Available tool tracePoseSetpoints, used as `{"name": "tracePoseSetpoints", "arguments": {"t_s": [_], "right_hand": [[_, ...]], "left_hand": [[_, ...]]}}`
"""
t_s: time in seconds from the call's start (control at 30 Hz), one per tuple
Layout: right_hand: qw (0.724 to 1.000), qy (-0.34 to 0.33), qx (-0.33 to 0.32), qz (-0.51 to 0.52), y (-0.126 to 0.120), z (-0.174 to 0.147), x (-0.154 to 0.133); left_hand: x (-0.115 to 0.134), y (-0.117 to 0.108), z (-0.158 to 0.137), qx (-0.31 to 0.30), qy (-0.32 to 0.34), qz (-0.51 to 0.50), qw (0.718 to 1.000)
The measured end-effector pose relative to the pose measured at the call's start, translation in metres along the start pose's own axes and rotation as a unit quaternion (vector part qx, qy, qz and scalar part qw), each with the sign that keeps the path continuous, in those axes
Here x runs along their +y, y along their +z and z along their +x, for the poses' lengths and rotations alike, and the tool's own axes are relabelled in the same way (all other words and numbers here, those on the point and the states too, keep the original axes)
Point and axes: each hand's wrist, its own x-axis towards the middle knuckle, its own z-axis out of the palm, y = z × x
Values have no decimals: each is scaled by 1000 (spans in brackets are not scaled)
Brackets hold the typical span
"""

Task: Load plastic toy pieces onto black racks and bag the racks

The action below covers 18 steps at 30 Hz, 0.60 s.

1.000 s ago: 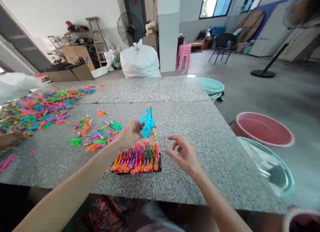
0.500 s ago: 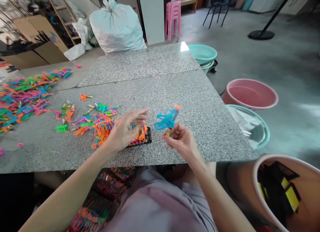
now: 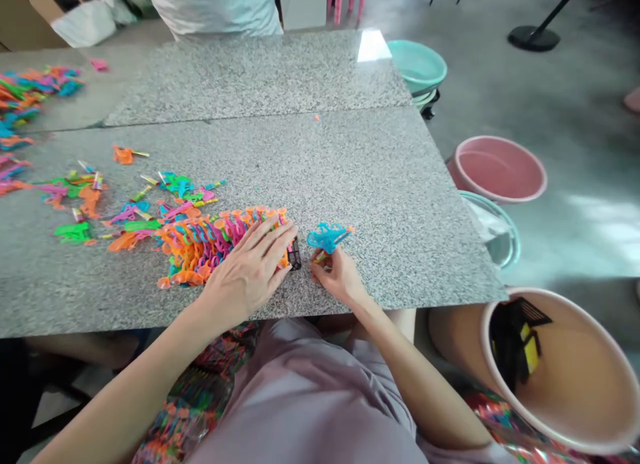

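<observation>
My left hand (image 3: 253, 267) lies with outstretched fingers over a packed row of small orange, pink and blue plastic toys (image 3: 193, 241). Under the row's right end shows the corner of a black plastic tray (image 3: 295, 256); the rest of it is covered. Just right of that corner, my right hand (image 3: 341, 274) pinches a small blue plastic toy (image 3: 327, 237) with an orange tip. The toy is held near its yellowish lower end, slightly above the stone tabletop (image 3: 380, 204). Its exact kind is unclear.
Loose coloured toys (image 3: 133, 214) lie left of the row, with a larger pile (image 3: 30, 94) at far left. Beyond the table's right edge stand a teal basin (image 3: 417, 61), a pink tub (image 3: 500, 167) and a big bin (image 3: 595, 357) with black and yellow pieces inside. A white sack (image 3: 215, 7) stands behind.
My left hand has come down from above onto the row of toys. My right hand has brought the blue toy lower and closer to the tray. The view has tilted downward.
</observation>
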Motion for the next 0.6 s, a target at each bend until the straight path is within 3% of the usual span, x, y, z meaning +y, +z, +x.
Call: {"name": "tracePoseSetpoints", "arguments": {"t_s": [0.07,0.17,0.37,0.5,0.6], "right_hand": [[1000,-6,-22,-8,6,3,-3],[992,-33,-14,-121,12,8,-9],[927,-59,-70,-364,17,18,-28],[900,-83,-72,-421,29,15,-37],[902,-106,-68,-413,30,8,-34]], "left_hand": [[0,0,0,-2,-5,-4,1000],[1,1,1,-4,1,-5,1000],[2,1,0,5,-30,-26,999],[1,5,2,9,-26,-39,999],[10,5,4,-19,-8,-29,999]]}}
